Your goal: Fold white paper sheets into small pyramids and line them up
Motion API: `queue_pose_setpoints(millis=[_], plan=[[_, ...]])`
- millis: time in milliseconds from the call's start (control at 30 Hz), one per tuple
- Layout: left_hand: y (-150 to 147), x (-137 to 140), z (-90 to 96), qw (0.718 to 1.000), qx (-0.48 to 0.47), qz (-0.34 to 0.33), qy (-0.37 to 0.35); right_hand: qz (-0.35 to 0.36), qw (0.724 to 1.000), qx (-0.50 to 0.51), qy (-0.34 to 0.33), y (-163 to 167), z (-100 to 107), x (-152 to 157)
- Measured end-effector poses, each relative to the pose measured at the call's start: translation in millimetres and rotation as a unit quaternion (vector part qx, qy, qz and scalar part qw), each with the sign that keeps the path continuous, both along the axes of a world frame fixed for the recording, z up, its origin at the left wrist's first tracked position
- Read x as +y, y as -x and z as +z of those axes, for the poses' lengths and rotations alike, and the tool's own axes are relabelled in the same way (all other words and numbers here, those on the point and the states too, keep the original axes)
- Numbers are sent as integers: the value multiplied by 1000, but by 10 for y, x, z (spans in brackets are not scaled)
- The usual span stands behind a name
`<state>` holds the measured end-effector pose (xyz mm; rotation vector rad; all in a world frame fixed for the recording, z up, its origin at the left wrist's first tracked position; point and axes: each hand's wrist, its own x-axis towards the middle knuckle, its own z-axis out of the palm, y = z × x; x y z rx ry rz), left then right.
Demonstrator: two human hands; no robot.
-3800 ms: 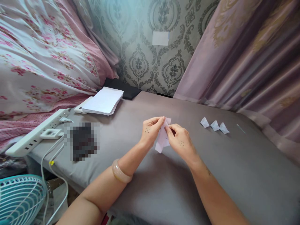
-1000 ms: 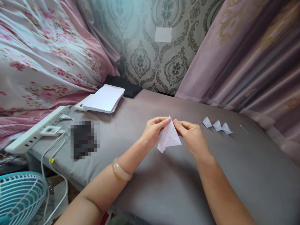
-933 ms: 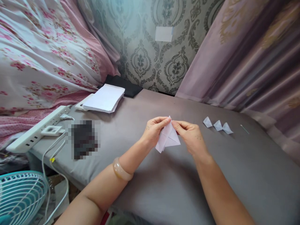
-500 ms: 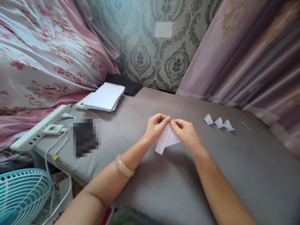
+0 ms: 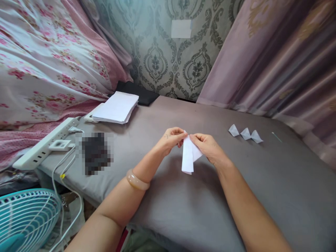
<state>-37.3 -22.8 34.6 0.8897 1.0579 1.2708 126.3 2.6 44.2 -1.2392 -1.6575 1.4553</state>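
A folded sheet of white paper (image 5: 187,155) hangs between my two hands above the grey-covered surface. Its long strip points down toward me, and a slanted flap spreads to the right behind it. My left hand (image 5: 173,140) is closed, pinching the paper's top tip between thumb and fingers. Close beside it, my right hand (image 5: 206,145) grips the upper right edge with thumb and fingers. A pale bangle (image 5: 137,180) circles my left forearm. To the right lie small folded paper pieces (image 5: 246,133), three in a row.
A stack of white paper (image 5: 115,106) lies at the back left, by a black item (image 5: 141,93). A power strip (image 5: 44,143) with plugs and cables runs along the left edge. A turquoise fan (image 5: 28,217) stands at lower left. A thin stick (image 5: 277,137) lies far right.
The paper's long strip has swung from slanting lower left to hanging nearly straight down. My left hand has shifted slightly left, and the hands are a little farther apart.
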Motion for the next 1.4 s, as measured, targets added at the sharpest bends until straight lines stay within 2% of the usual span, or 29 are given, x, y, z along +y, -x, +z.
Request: queue_pose_setpoints(millis=[100,200,300,367,433,500,600,700,800,933,1033,1133,1267,1400], plan=[[78,77,-61,994,-55,46,83,-9,990,-36,-138,-105,104,32],[138,142,-137,984,-85,73,137,68,956,-74,-274,-216,258,-23],[118,165,-237,981,-93,69,156,149,911,-139,-358,-217,334,-139],[86,168,-314,982,-92,55,158,153,887,-171,-401,-154,311,-193],[64,173,-382,983,-99,36,153,145,875,-171,-429,-80,253,-199],[55,179,-419,981,-120,12,151,136,883,-153,-422,-31,194,-165],[31,161,-373,970,-153,-15,186,63,923,-108,-365,-32,153,-76],[-38,85,-220,966,-149,-31,211,-36,961,-38,-273,-99,166,20],[-124,-20,-50,966,-147,-58,204,-84,980,58,-170,-199,204,99],[-201,-100,50,977,-134,-96,138,-124,979,142,-79,-333,251,160],[-245,-117,10,985,-94,-75,122,-133,977,159,-49,-388,255,180],[-292,-125,-69,993,-46,-38,104,-143,976,161,-35,-405,241,193],[-348,-121,-162,999,9,9,39,-155,976,153,-25,-403,235,203],[-346,-98,-224,999,34,-4,6,-170,976,126,-46,-386,254,184]])
